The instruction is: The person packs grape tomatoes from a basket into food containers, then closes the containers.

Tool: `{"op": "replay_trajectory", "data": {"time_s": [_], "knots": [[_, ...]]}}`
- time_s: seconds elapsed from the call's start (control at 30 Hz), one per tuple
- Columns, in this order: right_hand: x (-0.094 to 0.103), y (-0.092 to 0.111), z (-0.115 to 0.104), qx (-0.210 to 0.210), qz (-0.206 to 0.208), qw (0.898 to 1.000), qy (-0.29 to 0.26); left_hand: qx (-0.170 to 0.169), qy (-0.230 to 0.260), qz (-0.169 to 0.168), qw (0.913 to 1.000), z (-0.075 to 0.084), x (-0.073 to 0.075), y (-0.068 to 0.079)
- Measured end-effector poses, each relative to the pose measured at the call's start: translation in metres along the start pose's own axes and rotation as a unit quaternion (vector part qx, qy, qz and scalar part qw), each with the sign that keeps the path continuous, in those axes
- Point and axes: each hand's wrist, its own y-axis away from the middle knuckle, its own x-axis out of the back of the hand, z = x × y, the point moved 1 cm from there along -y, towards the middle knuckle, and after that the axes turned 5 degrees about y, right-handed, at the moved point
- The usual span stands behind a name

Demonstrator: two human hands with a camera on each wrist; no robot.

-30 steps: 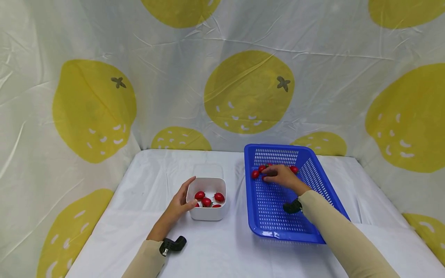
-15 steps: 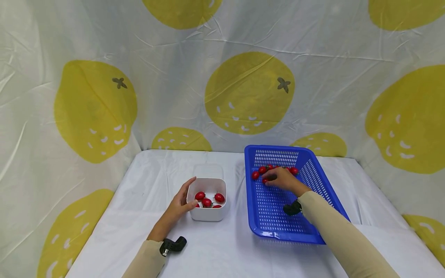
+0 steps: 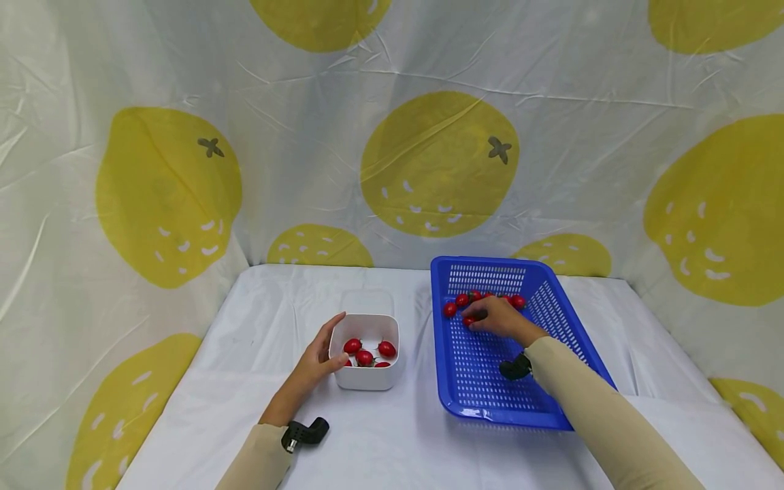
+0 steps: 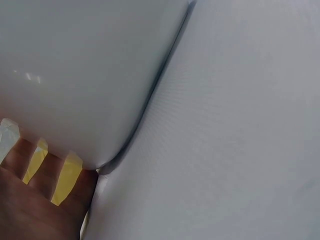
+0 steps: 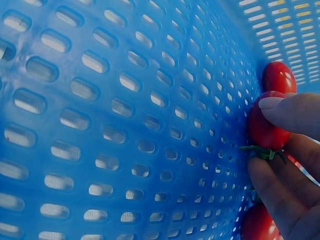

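Observation:
In the head view, my left hand (image 3: 314,359) holds a white square box (image 3: 366,380) at its left side, thumb at the near rim and fingers toward the far corner. Several red cherry tomatoes (image 3: 364,357) lie in it. The left wrist view shows those fingers (image 4: 45,175) against the box wall (image 4: 100,75). My right hand (image 3: 497,316) reaches into a blue perforated basket (image 3: 441,361). Its thumb lies on a cherry tomato (image 5: 265,125), with fingers by the green stem, pinching it near the basket floor. The right hand partly covers the other tomatoes at the far end.
Loose cherry tomatoes (image 3: 450,309) line the basket's far end. A clear flat lid (image 3: 367,301) lies behind the box on the white-covered table (image 3: 392,449). A lemon-print cloth (image 3: 306,170) hangs behind and at both sides.
The right hand has shifted slightly within the basket, and the tomato at its fingertips has come a little nearer and into clearer view. The left hand and box have stayed put.

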Motion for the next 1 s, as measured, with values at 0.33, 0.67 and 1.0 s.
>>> {"op": "replay_trajectory", "data": {"time_s": [0.33, 0.67, 1.0], "knots": [[0.003, 0.001, -0.003, -0.016, 0.006, 1.0, 0.002, 0.007, -0.005, 0.003, 1.0, 0.001, 0.0, -0.001], [0.008, 0.001, -0.005, -0.016, 0.015, 1.0, -0.013, 0.007, -0.015, 0.005, 0.9999, -0.002, 0.001, 0.0], [0.011, 0.0, -0.011, -0.012, 0.048, 0.999, -0.016, 0.001, -0.006, 0.004, 1.0, 0.0, 0.0, 0.001]]}}
